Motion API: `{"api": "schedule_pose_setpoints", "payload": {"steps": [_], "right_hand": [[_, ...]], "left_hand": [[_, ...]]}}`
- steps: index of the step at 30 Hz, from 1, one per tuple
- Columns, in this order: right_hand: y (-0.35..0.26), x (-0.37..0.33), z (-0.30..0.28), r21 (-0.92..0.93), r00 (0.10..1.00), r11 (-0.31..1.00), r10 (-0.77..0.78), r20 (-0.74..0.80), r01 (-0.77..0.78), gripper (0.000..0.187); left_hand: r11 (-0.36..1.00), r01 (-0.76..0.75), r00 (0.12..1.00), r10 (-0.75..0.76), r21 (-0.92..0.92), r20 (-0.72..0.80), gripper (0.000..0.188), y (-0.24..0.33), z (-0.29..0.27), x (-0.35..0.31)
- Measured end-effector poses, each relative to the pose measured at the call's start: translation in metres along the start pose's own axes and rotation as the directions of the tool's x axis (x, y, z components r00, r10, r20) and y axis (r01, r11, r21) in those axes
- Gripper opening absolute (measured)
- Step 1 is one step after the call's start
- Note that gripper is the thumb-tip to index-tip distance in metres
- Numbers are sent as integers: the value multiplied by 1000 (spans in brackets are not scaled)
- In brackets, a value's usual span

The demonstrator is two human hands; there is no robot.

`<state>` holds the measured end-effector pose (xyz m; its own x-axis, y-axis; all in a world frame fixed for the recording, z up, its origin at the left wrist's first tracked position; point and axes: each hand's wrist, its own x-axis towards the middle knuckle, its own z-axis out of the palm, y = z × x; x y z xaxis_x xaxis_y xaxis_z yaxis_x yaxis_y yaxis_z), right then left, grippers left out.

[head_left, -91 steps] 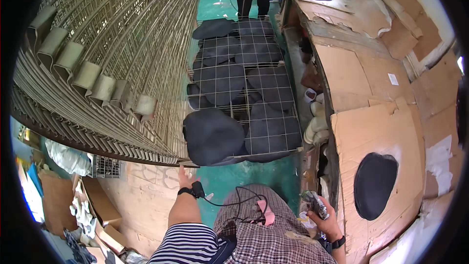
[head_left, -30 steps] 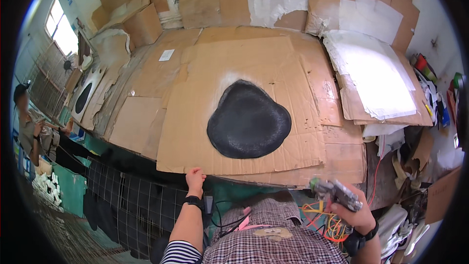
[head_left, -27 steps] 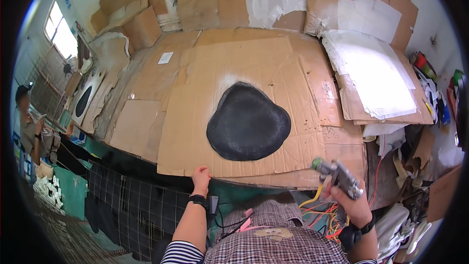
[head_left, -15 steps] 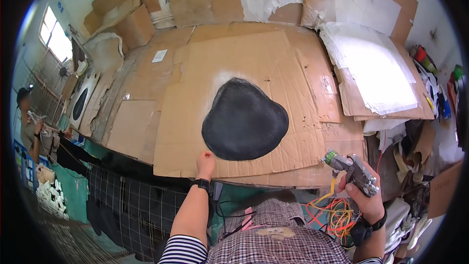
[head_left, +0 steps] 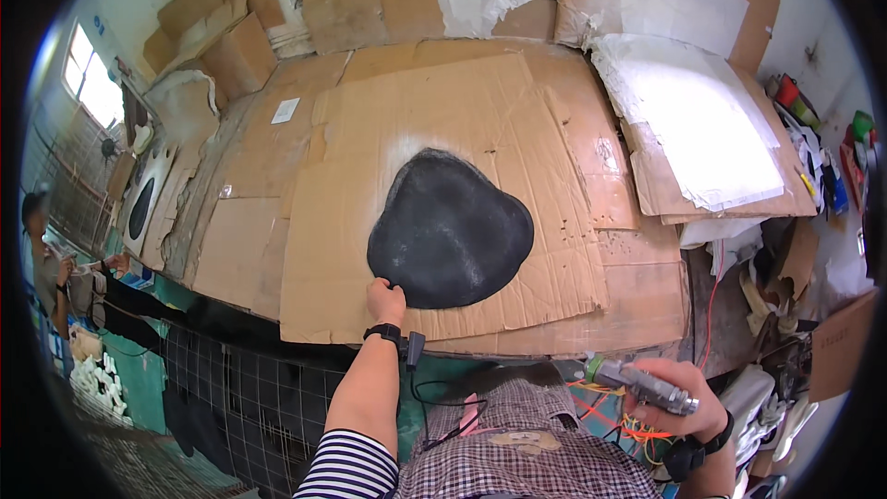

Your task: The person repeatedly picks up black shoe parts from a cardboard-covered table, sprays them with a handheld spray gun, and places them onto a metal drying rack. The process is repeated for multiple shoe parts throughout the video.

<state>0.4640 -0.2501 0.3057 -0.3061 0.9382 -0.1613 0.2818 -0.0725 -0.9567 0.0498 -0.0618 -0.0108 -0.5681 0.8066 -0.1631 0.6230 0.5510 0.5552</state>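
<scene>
A black, flat piece (head_left: 448, 226) with a rounded three-lobed outline lies on a cardboard sheet (head_left: 564, 268). Pale, dusty streaks show on its middle. My left hand (head_left: 386, 301) is closed at the piece's near left edge, thumb and fingers pinched together on the rim. Away from the sheet, low on the right, my right hand (head_left: 682, 393) grips a metal spray gun (head_left: 637, 383). The gun's green-ringed nozzle end points left, toward the table's front edge. Part of the gun is covered by my fingers.
Cardboard covers the table and stands behind it. White sheeting (head_left: 693, 129) lies on a raised board at right. Tangled orange and yellow hoses (head_left: 637, 430) hang near my right hand. A wire mesh rack (head_left: 249, 407) stands front left; another person (head_left: 42, 249) is at far left.
My left hand has moved up onto the black piece's edge. My right hand has turned the spray gun lower and flatter. Pale streaks now show on the piece. The view has shifted slightly.
</scene>
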Motion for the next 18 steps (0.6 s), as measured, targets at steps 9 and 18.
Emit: {"api": "schedule_pose_setpoints", "payload": {"steps": [9,18], "right_hand": [[16,-29,-11,178,977,979,134,-166,-104,49],[21,-30,-22,207,952,975,140,-273,-84,53]], "left_hand": [[964,40,999,-32,-262,36,7,18,-6,-4],[301,468,883,-181,-831,432,29,6,1,5]]}}
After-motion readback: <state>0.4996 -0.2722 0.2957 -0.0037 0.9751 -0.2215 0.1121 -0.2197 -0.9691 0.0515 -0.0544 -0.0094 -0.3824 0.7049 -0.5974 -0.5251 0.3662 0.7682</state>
